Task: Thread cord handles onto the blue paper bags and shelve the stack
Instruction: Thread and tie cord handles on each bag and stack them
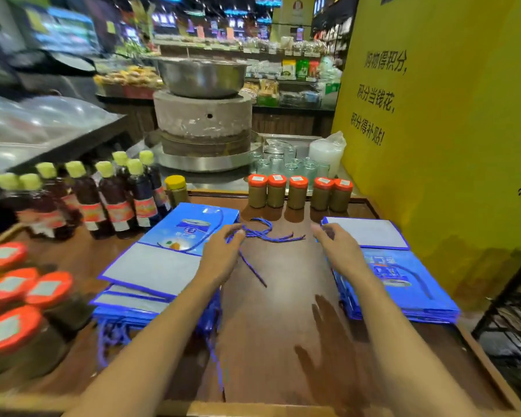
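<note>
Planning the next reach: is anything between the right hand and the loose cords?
Nothing visible: only bare table lies between the right hand and the cords; the jars stand farther back.

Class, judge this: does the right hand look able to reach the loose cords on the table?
Probably yes: only bare table lies between the right hand and the loose cords.
</note>
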